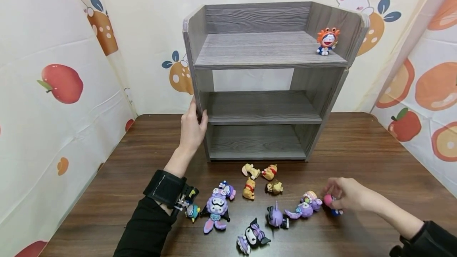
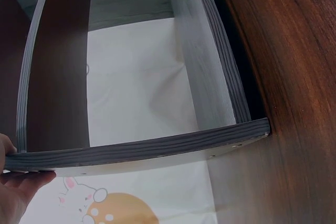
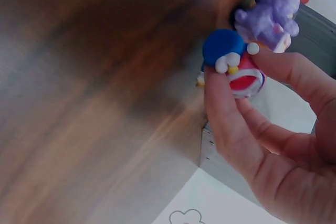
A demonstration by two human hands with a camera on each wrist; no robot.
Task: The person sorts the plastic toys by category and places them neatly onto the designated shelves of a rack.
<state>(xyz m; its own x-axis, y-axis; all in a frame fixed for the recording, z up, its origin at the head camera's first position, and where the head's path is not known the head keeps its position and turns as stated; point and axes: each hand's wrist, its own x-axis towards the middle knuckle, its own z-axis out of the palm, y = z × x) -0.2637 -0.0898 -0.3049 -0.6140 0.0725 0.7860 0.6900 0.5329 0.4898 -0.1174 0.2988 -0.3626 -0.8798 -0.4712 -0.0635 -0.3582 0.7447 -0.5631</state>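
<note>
A grey wooden shelf unit (image 1: pixel 264 120) with three levels stands on the table. My left hand (image 1: pixel 192 126) grips the edge of its left side panel; the left wrist view shows fingers (image 2: pixel 31 182) on the panel's outer side. Low over the table at the right, my right hand (image 1: pixel 344 193) pinches a small blue and pink figurine (image 3: pixel 224 48) between thumb and fingers. In the head view the fingers hide part of that figurine. Just left of it lies a purple figurine (image 1: pixel 304 209). On the top level, at the right, stands a figurine with an orange headpiece (image 1: pixel 326 41).
Several yellow figurines, one a bear in a red shirt (image 1: pixel 249 188), lie before the shelf. Nearer are a large purple rabbit-like figurine (image 1: pixel 216 206), a black-and-purple one (image 1: pixel 252 235) and a purple one (image 1: pixel 275 216). A teal figurine (image 1: pixel 192 211) lies by the left wrist.
</note>
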